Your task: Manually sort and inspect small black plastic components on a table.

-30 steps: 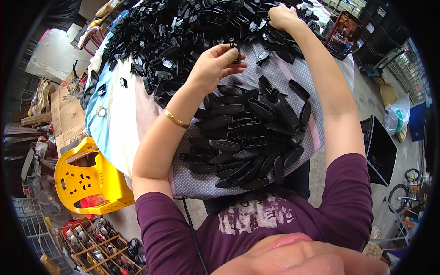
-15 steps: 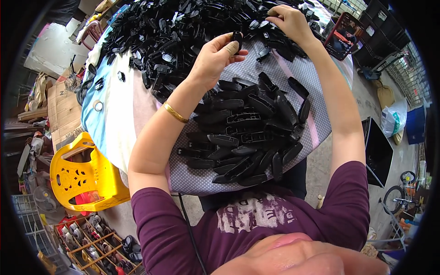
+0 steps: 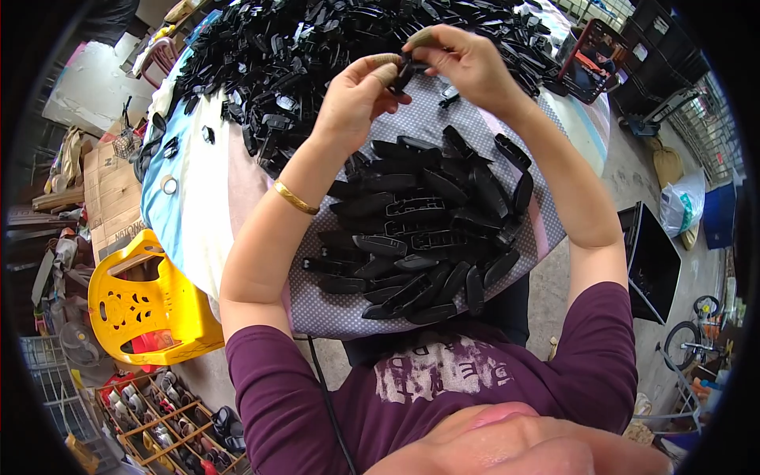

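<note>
My left hand is closed in a pinch on a small black plastic part, held up at the near edge of a heap of similar parts. From the right, my right hand meets it, thumb and fingers pinched at the part's upper end. Whether a second piece sits between the right fingertips is hidden. Closer to me, long curved black plastic housings lie in a loose cluster on the dotted grey cloth.
The large heap of black parts covers the table's far side. A propped phone stands at its right edge. On the left are a tape roll and a yellow plastic chair. Black crates stand beyond the table at right.
My right hand has come left from the heap to the part in my left hand. The left hand has shifted slightly left. The housing cluster looks much the same.
</note>
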Demonstrator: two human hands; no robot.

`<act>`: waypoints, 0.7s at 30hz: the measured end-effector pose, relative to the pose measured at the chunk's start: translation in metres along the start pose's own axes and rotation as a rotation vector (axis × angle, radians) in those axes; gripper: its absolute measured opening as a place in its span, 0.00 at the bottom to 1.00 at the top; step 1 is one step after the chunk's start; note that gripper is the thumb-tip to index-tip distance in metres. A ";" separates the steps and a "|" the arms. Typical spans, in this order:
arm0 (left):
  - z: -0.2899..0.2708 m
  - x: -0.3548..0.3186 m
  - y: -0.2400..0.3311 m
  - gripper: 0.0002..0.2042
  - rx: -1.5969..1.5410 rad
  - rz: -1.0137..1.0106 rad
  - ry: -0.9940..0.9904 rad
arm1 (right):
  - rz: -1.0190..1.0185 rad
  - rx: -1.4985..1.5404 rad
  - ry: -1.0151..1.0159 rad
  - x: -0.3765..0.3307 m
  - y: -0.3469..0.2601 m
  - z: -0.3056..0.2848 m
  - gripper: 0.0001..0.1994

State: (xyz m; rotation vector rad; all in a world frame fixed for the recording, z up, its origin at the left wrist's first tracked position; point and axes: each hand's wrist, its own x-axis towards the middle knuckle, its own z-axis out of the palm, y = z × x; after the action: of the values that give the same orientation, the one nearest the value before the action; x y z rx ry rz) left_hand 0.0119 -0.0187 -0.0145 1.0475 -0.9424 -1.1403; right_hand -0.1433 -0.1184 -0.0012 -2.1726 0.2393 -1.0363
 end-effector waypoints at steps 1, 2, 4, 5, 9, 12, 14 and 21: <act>-0.001 0.000 0.004 0.12 -0.032 0.002 -0.054 | -0.053 -0.011 -0.023 -0.001 0.001 0.004 0.09; 0.003 0.000 0.006 0.12 -0.101 -0.008 -0.037 | -0.149 -0.048 0.065 -0.001 0.008 0.009 0.07; 0.008 -0.003 0.011 0.12 -0.168 -0.019 -0.018 | -0.092 -0.039 0.079 -0.002 0.009 0.009 0.07; 0.007 -0.001 0.010 0.13 -0.181 0.000 -0.054 | -0.038 -0.029 0.089 -0.003 0.009 0.008 0.07; 0.011 -0.007 0.005 0.15 0.090 0.191 -0.111 | 0.125 0.086 0.045 -0.003 0.009 0.004 0.09; 0.010 -0.006 0.006 0.13 0.114 0.172 -0.051 | 0.146 0.154 0.046 -0.005 0.003 0.003 0.11; 0.004 -0.003 0.003 0.11 0.173 0.190 -0.035 | 0.170 0.219 0.028 -0.004 0.000 0.005 0.11; 0.005 -0.002 -0.002 0.12 0.210 0.265 0.035 | 0.212 0.240 0.086 -0.006 0.000 0.014 0.10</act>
State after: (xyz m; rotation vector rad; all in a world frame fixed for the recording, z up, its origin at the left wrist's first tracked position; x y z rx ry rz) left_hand 0.0064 -0.0176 -0.0152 1.0692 -1.1541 -0.8149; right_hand -0.1373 -0.1085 -0.0111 -1.8473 0.3585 -0.9847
